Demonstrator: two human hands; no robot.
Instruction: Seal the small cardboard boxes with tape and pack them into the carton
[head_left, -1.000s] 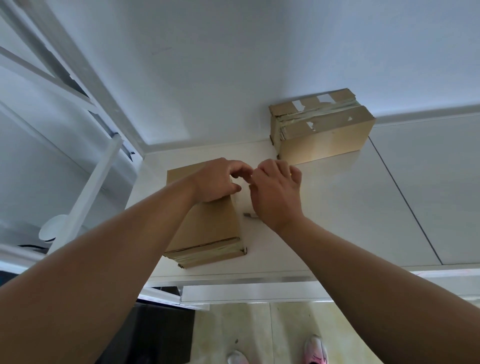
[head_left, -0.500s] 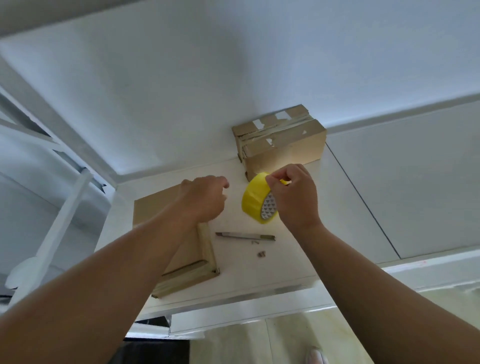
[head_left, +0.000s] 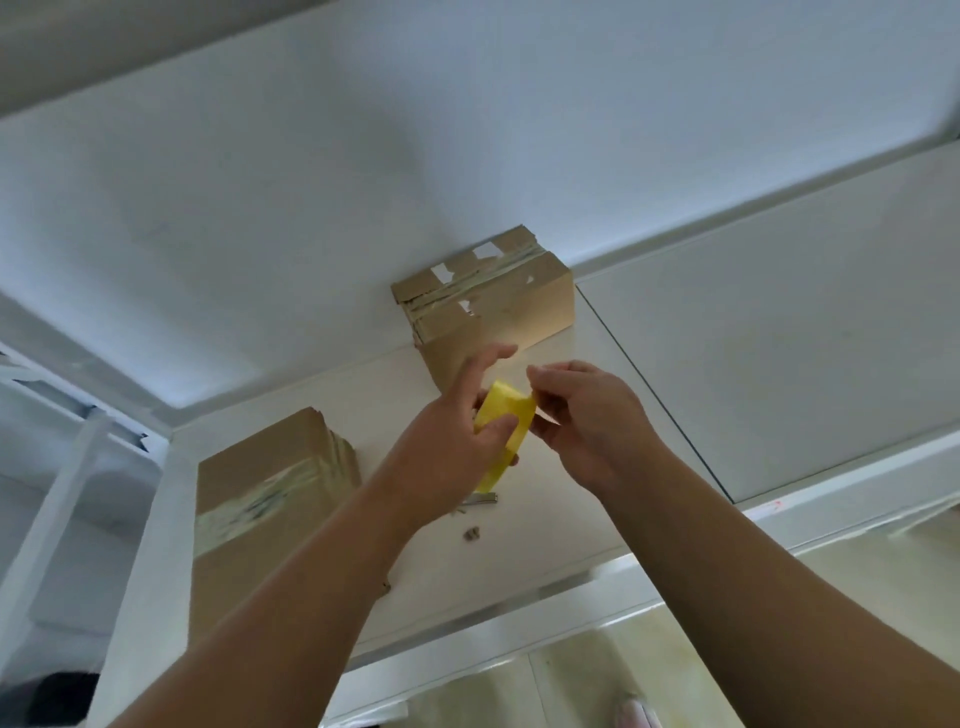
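Left hand (head_left: 457, 418) now grips tape roll (head_left: 506, 410), probable cutter (head_left: 484, 500) mostly hidden

Yellow tape roll (head_left: 506, 402), perhaps silvery cutter (head_left: 480, 499).

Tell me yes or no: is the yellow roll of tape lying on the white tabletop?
No, the left hand grips the yellow roll of tape above the white tabletop, and the right hand pinches its edge.

The white tabletop (head_left: 550, 530) carries a near box (head_left: 260, 493), a far box (head_left: 519, 317), a metal tool (head_left: 480, 500) and scraps (head_left: 471, 533).
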